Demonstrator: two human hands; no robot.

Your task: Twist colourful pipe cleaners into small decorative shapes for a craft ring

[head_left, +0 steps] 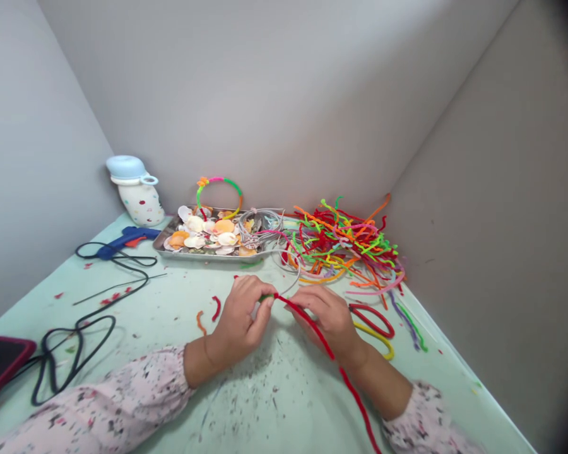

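My left hand (pixel 243 315) is closed in a pinch, thumb and forefinger on a short green piece at the end of a red pipe cleaner (pixel 312 325). My right hand (pixel 329 318) is closed too, its fingertips at the pipe cleaner a little to the right. From there the red length slants over this hand and wrist to the bottom edge. A thin grey wire (pixel 297 277) curves from a coil (pixel 265 224) down towards the fingertips; its end is hidden. Scissors with red and yellow handles (pixel 376 320) lie partly behind my right wrist.
A metal tray (pixel 203 257) of shells stands at the back, with a multicoloured ring (pixel 241 189) upright in it. Right of it is a pipe cleaner heap (pixel 345 239). Leftward are a blue glue gun (pixel 123 241), black cord (pixel 142 277), white bottle (pixel 139 202) and red-edged device (pixel 2 362).
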